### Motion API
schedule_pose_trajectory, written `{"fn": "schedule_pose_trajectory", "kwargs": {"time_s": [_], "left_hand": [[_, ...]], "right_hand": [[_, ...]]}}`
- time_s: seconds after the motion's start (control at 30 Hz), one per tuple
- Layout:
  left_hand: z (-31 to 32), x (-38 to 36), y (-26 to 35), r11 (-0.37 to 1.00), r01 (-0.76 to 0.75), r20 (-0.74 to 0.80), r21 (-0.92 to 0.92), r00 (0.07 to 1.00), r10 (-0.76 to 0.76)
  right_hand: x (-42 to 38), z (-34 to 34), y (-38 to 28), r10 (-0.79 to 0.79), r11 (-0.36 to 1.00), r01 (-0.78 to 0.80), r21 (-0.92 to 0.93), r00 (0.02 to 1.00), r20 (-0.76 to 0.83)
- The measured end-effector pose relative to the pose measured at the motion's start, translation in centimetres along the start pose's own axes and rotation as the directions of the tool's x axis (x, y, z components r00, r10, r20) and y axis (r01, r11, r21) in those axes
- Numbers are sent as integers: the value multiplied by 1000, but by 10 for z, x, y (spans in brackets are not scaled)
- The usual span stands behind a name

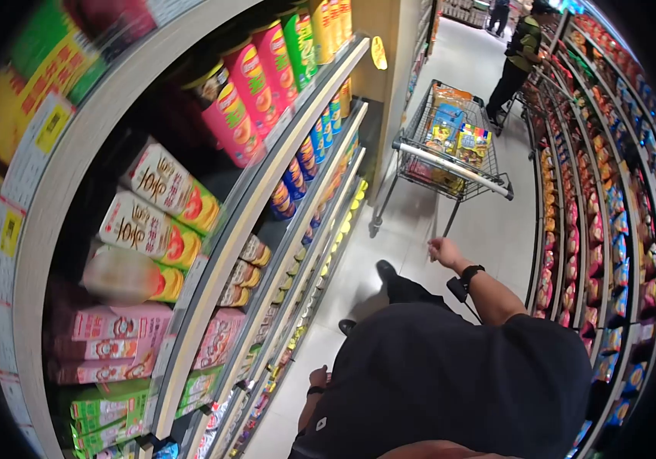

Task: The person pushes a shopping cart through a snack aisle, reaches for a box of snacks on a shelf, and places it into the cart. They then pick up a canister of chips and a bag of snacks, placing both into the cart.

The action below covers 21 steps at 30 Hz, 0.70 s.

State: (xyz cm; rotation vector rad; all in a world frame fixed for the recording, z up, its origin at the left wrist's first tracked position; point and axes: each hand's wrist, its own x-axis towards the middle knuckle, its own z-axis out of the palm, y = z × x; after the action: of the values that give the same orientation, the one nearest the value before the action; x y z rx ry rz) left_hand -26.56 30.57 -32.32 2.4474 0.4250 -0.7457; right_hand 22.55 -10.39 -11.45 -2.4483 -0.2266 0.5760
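Note:
My right hand [444,251] is held out ahead of my body over the floor, its fingers loosely curled, and no object shows in it. It is nearest to the shopping cart [450,163], a gap apart from the cart's handle. A dark watch sits on that wrist, and a small black device hangs by it. Low at my left side is my left hand [319,376], beside the lower shelves. Its fingers look curled in; a small reddish patch shows there, too small to name. Packaged goods [475,142] in bright colours lie in the cart.
On the left, a shelf rack [190,306] holds pink chip cans [245,73], white snack boxes [161,183] and pink boxes [117,325]. Bagged snacks [573,206] line the right shelves. Further up the aisle stands a person [523,50] in dark trousers. Pale tiled floor [389,237] runs between.

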Motion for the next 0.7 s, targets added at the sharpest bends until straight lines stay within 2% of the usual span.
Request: {"fn": "schedule_pose_trajectory", "kwargs": {"time_s": [0.03,0.07,0.1,0.13,0.17,0.2,0.27,0.3,0.37,0.43,0.5,0.53,0.57,0.6,0.63,0.7], "left_hand": [[-23,1,3,1000,-7,3,14,1000,7],[-45,6,8,909,219,41,-355,975,-219],[-68,11,18,641,400,158,-655,902,-402],[-85,20,23,250,503,332,-827,797,-505],[-95,28,24,217,447,291,-868,810,-509],[-106,31,23,184,388,249,-903,822,-513],[-123,50,22,230,403,250,-886,832,-496],[-131,57,30,293,439,252,-849,825,-506],[-145,69,54,359,459,239,-813,824,-514],[-150,86,80,606,304,101,-735,933,-346],[-140,98,89,797,112,1,-594,990,-139],[-136,101,89,863,11,-30,-504,999,-31],[-124,112,83,868,4,-35,-497,999,-25],[-113,129,81,981,-192,-169,-34,968,184],[-111,140,90,842,-301,-186,447,890,417],[-135,133,110,938,-224,-157,264,950,271]], "right_hand": [[0,-14,-6,26,999,-22,39,995,-98],[3,-30,-15,55,996,-40,80,979,-196],[7,-46,-24,63,995,-45,91,976,-207],[12,-62,-33,-8,994,45,98,939,-344],[20,-81,-36,-76,987,133,86,874,-479],[31,-97,-37,-65,988,126,89,864,-499],[57,-130,-34,-90,975,201,90,739,-668],[70,-144,-27,-70,975,199,100,699,-712],[85,-179,-20,-105,992,125,-31,656,-748],[103,-208,5,-148,988,115,-98,605,-783],[115,-222,38,3,987,-112,-116,730,-683],[117,-226,54,73,980,-168,-102,791,-608],[127,-221,79,133,966,-235,-107,806,-576],[135,-214,99,194,947,-301,-116,818,-541],[131,-213,98,195,931,-329,-155,810,-553],[128,-214,82,200,880,-402,-255,798,-568]]}}
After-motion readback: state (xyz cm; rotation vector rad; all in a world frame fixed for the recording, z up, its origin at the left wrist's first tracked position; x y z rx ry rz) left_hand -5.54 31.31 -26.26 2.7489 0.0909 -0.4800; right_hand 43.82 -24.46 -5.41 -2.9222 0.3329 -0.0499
